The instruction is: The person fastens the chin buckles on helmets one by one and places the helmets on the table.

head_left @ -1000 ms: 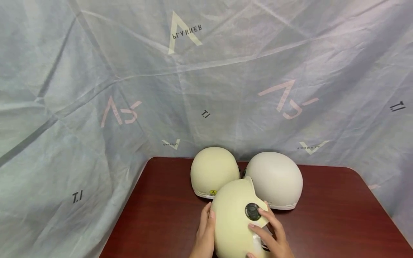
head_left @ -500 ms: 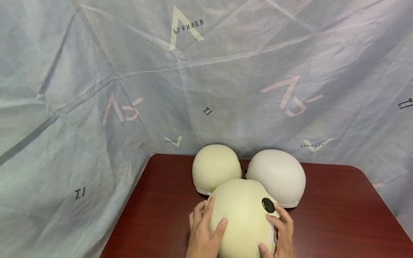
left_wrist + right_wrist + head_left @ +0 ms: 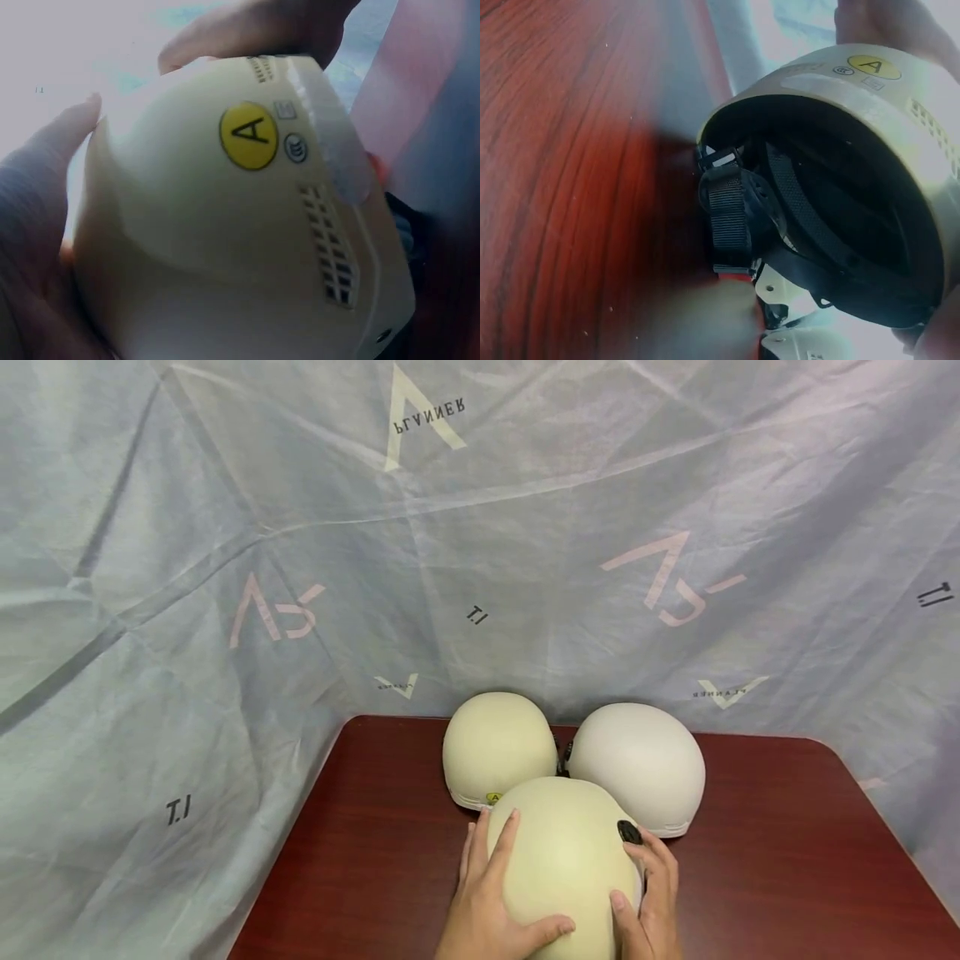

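Note:
Both hands hold a cream helmet (image 3: 566,852) between them over the near part of the table. My left hand (image 3: 487,902) spreads its fingers and thumb over the helmet's left side. On the other side, my right hand (image 3: 652,893) grips the shell near a round black fitting (image 3: 628,832). The left wrist view shows a yellow "A" sticker (image 3: 249,136) and a small vent grille (image 3: 328,247) on the shell. Seen from the right wrist, the helmet's opening faces the camera, with black lining (image 3: 840,195) and a black chin strap (image 3: 729,217) inside.
Behind the held helmet, a second cream helmet (image 3: 498,747) and a white helmet (image 3: 637,764) stand side by side on the dark red table (image 3: 787,860). A grey printed cloth (image 3: 525,568) hangs behind the table and along its left side.
The held helmet has turned so its rounded shell faces the camera and the black fitting sits farther right. The left hand's thumb and fingers have come farther over the shell.

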A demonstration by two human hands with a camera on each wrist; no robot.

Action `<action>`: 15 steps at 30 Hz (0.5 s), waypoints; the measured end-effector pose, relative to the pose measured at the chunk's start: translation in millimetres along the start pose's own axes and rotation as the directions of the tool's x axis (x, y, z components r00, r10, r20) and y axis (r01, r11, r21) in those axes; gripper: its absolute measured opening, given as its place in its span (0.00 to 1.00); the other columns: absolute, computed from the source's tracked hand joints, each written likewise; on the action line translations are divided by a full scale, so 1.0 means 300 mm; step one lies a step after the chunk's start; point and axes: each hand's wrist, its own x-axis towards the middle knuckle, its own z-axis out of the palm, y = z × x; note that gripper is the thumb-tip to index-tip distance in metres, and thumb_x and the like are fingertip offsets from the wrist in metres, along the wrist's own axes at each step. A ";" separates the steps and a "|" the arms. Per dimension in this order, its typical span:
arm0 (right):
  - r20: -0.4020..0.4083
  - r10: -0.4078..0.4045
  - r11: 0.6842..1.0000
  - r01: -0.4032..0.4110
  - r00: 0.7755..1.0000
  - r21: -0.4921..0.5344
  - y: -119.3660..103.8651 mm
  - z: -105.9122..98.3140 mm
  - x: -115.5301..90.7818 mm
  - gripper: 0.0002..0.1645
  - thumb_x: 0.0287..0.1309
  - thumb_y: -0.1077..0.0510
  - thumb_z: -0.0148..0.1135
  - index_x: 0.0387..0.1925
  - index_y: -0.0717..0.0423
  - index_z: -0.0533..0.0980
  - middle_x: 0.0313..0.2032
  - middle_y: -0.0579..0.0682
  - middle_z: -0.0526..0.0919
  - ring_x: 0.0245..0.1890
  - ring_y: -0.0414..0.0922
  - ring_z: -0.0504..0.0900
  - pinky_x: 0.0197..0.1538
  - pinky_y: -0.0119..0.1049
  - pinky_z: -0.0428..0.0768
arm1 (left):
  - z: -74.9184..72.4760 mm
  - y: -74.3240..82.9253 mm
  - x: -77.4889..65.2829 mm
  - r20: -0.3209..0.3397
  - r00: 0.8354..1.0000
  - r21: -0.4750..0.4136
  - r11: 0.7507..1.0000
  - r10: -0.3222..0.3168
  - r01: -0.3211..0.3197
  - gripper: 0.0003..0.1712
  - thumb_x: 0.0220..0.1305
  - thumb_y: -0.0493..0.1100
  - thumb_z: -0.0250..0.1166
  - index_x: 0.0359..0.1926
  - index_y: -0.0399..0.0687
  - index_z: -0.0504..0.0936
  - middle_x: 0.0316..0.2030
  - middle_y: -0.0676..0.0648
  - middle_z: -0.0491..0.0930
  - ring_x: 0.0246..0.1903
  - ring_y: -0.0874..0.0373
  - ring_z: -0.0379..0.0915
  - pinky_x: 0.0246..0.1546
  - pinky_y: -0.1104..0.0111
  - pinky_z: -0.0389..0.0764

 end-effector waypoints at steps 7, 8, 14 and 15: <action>0.029 0.238 0.970 -0.236 0.971 -0.056 -0.022 -0.014 -0.006 0.31 0.58 0.69 0.53 0.64 0.74 0.69 0.72 0.58 0.64 0.73 0.33 0.57 0.70 0.20 0.53 | -0.003 0.011 0.003 0.039 0.999 0.037 0.999 0.008 -0.009 0.70 0.40 0.83 0.76 0.82 0.87 0.50 0.85 0.42 0.48 0.82 0.31 0.49 0.60 0.30 0.75; 0.024 0.252 0.967 -0.251 0.967 -0.053 -0.027 -0.014 -0.006 0.30 0.59 0.70 0.54 0.64 0.73 0.69 0.72 0.57 0.64 0.73 0.32 0.57 0.69 0.19 0.54 | -0.001 0.012 0.003 0.036 0.999 0.046 0.999 0.013 -0.014 0.70 0.40 0.83 0.76 0.82 0.86 0.51 0.85 0.42 0.49 0.81 0.30 0.50 0.59 0.30 0.75; -0.040 0.312 0.949 -0.313 0.949 -0.028 -0.062 -0.004 -0.001 0.27 0.63 0.71 0.56 0.64 0.68 0.73 0.71 0.36 0.64 0.70 0.33 0.62 0.63 0.18 0.61 | 0.010 0.012 0.001 0.009 0.999 0.101 0.994 0.041 -0.042 0.69 0.40 0.85 0.74 0.82 0.83 0.52 0.83 0.40 0.53 0.79 0.28 0.55 0.57 0.32 0.78; -0.045 0.317 0.947 -0.318 0.947 -0.029 -0.067 -0.003 0.001 0.26 0.63 0.71 0.55 0.63 0.67 0.73 0.70 0.40 0.66 0.69 0.33 0.62 0.62 0.18 0.61 | 0.012 0.012 0.001 0.005 0.999 0.106 0.993 0.045 -0.045 0.70 0.40 0.85 0.74 0.82 0.82 0.53 0.83 0.39 0.53 0.78 0.28 0.55 0.57 0.32 0.78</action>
